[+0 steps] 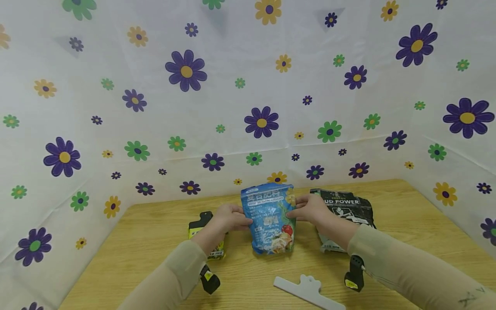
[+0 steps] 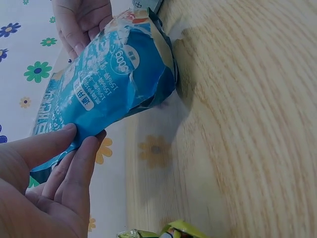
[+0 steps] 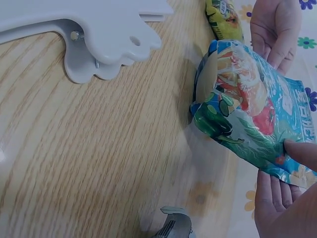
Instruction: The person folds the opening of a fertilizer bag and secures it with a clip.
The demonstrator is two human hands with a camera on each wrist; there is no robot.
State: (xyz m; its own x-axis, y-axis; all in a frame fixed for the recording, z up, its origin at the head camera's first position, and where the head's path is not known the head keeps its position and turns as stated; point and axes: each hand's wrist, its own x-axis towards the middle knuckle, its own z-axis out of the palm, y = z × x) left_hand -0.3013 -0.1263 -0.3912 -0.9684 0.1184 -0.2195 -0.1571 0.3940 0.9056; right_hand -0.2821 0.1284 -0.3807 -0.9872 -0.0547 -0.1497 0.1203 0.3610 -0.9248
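A blue bag (image 1: 271,219) printed with vegetables stands upright between my two hands, its printed front facing me. My left hand (image 1: 228,218) pinches its left edge, thumb on the front and fingers behind, as the left wrist view shows. On the opposite edge my right hand (image 1: 311,209) grips the bag the same way, with its thumb (image 3: 299,152) over the vegetable picture. The bag's bottom (image 2: 168,57) is close to the tabletop, which mirrors the wall pattern faintly. Its top looks flat and thin, while the lower part bulges.
On the wooden table (image 1: 147,258), a yellow and black bag (image 1: 218,249) lies behind my left forearm. A black bag (image 1: 348,211) sits at the right, partly covered by my right arm. Nearer me lies a white clip (image 1: 308,290). A flowered sheet (image 1: 228,103) hangs behind.
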